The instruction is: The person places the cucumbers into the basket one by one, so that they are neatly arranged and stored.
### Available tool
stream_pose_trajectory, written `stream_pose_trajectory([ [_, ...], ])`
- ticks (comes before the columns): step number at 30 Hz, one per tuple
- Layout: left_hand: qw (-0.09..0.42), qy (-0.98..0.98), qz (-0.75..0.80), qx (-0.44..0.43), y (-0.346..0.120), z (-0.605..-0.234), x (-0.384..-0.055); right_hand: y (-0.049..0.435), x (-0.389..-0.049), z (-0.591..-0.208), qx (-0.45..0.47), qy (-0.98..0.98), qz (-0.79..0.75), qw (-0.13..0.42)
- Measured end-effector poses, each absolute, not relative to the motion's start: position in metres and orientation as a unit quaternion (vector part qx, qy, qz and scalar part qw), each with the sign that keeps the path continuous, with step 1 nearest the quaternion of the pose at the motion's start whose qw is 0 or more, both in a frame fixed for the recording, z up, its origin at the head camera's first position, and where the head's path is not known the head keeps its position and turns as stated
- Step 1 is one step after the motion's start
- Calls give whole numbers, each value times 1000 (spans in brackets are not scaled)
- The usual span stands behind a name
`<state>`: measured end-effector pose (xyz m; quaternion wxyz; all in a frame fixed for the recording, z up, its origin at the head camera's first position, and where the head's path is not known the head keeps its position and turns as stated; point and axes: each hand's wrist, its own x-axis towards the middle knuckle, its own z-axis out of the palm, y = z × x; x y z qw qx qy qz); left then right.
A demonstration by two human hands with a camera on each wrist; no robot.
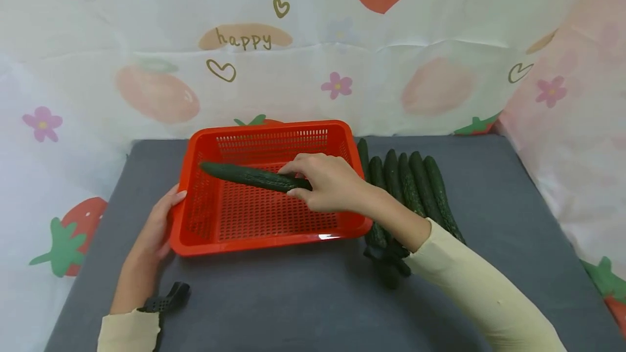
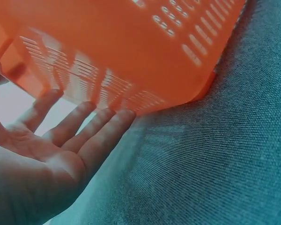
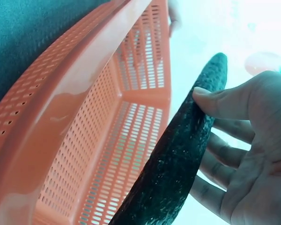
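A red plastic basket (image 1: 230, 247) with slotted walls stands on the grey cloth. My left hand (image 1: 157, 224) grips its left end; the thumb hooks over the rim while the fingers (image 2: 110, 129) lie against the outer wall. Over the basket's inside, my right hand (image 1: 333, 183) holds a dark green cucumber (image 1: 244, 175) by its right end, thumb on one side and fingers on the other. The cucumber's free end points left, slightly raised. In the right wrist view the cucumber (image 3: 166, 159) slants across the basket's opening. Only the basket's mesh bottom shows beneath it.
Several more cucumbers (image 1: 430, 189) lie in a row right of the basket, partly hidden behind the right forearm. A printed white cloth (image 1: 303, 91) hangs behind the grey table surface (image 1: 293, 297). A black strap (image 1: 168, 299) circles the left wrist.
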<state>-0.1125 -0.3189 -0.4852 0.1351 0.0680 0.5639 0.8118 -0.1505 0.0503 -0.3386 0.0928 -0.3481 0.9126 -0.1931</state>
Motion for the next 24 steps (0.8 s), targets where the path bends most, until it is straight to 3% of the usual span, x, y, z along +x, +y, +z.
stream_pose_trajectory([
  [24,136,561,812,82,-318,-485,-114,28,-140,-350,-395,899,-135,129],
])
